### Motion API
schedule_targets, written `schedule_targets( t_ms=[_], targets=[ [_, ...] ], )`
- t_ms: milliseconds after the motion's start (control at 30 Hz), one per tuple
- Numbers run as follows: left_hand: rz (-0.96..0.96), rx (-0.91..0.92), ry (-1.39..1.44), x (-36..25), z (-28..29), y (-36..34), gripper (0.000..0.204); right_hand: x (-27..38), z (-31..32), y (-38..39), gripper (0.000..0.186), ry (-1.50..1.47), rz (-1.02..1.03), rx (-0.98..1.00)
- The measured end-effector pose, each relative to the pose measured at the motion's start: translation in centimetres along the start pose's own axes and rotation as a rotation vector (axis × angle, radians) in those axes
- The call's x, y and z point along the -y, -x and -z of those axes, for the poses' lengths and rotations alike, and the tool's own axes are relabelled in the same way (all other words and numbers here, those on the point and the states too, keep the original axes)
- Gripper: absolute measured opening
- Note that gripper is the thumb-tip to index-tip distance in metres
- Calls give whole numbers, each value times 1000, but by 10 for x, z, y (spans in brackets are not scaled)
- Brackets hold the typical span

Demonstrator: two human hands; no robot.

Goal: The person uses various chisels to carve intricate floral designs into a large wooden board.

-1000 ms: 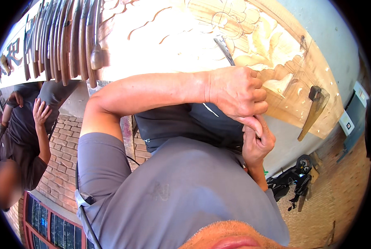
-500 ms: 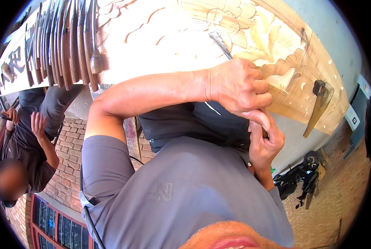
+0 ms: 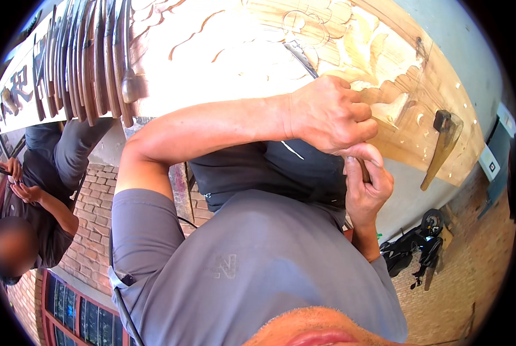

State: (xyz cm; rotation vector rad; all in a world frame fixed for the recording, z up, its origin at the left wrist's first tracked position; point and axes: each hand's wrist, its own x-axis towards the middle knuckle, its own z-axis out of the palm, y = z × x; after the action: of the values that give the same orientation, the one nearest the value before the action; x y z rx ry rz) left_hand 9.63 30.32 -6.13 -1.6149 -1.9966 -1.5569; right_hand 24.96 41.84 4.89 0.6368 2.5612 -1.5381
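Left: carving tools lined side by side, likely for easy reach. Centre: chisel, blade angled far-left over carved panel; left hand fisted round shaft, likely steadying; right hand curled round handle end, likely for control.

Tool row blocking carved board leftward, passage between it and chisel, wooden-handled tool obstructing right

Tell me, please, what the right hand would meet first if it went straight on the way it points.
The right hand would probably meet the left hand first, just above it in the picture; depth is unclear, so they may be touching.
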Motion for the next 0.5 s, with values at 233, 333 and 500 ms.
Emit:
schedule_targets(
  t_ms=[233,333,500],
  targets=[
    [83,22,-23,0,1,-3,53,-18,0,4,12,-7,-55,-57],
    [40,-44,-49,2,5,-6,53,-6,13,-17,15,146,112,8],
    [-203,-217,-135,-1,19,-13,52,-7,23,-14,37,540,571,11]
  ],
)
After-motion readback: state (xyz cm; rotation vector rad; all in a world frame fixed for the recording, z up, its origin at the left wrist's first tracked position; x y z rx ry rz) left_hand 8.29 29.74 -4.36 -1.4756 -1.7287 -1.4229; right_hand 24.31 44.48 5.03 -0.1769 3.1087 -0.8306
